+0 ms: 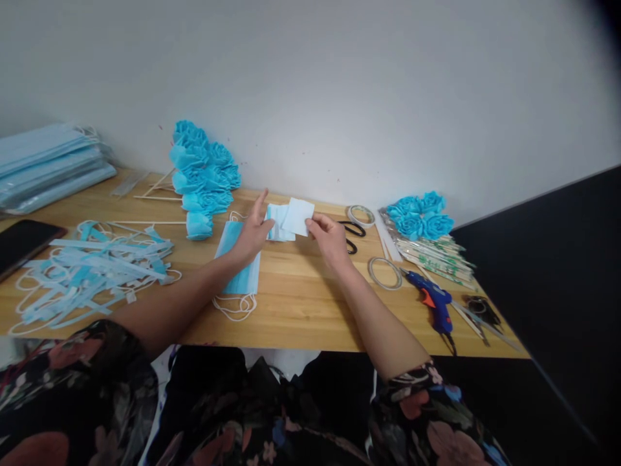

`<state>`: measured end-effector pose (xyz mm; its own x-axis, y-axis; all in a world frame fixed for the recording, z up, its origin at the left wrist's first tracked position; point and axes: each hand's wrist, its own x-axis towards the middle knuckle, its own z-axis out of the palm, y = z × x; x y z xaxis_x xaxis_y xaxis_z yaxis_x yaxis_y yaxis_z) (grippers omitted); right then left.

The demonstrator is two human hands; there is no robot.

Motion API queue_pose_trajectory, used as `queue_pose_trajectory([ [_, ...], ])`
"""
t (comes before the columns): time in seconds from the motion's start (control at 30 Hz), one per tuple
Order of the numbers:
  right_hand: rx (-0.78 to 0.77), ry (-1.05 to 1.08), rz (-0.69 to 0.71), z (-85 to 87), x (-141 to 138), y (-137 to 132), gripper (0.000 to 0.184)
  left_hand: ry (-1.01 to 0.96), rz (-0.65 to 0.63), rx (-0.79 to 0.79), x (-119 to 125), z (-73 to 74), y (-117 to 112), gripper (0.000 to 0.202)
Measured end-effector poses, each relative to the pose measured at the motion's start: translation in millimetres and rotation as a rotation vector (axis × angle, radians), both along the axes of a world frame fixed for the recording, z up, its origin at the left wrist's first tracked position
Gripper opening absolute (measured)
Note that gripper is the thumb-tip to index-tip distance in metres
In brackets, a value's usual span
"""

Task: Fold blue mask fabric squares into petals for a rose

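A plain pale wall [339, 77] fills the upper half of the view, and a dark area runs along the right beyond the table's end. Against the wall stands a long wooden table [301, 304] with a light, visible grain, bare in the front middle.

At the far left lies a stack of packed blue masks [48, 165], with a dark phone [22, 241] just in front of it. Near these sprawls a loose pile of blue strips and white ear loops [92, 265]. A bunch of blue fabric flowers on sticks [201, 175] leans at the wall, and a smaller flower cluster [420, 217] sits at the right on a bundle of wrapped sticks [436, 259]. A blue glue gun [434, 301] lies near the right front edge.

A flat face mask [240, 275] lies in the middle, its loops trailing toward the front edge. The left hand [252, 236] rests on it with fingers spread and loose, its thumb touching a small stack of cut blue pieces [277, 226]. The right hand [330, 238], a little apart from the left, pinches a pale fabric square [298, 215] by its corner (held just above that stack). Black scissors [354, 232] lie just behind the right hand, with two tape rolls [361, 215] nearby.
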<state>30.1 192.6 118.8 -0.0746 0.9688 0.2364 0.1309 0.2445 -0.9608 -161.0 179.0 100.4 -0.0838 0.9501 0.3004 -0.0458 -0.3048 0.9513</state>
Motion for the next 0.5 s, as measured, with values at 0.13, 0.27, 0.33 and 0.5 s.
queue_pose_trajectory([
  [0.13,-0.03,0.112,-0.021,5.3,2.2,-0.6,0.022,-0.026,-0.07,-0.115,1.7,5.5,-4.4,0.08],
  [0.27,-0.033,0.192,-0.03,6.9,2.6,0.5,0.02,-0.008,-0.106,-0.247,2.1,10.6,-6.8,0.061],
  [0.33,-0.025,0.202,-0.031,6.7,2.3,1.2,0.02,-0.024,-0.096,-0.254,1.5,12.6,-7.0,0.048],
  [0.5,-0.049,0.234,-0.029,9.3,1.2,-0.1,0.021,-0.081,-0.102,-0.279,-1.0,15.8,-6.4,0.025],
])
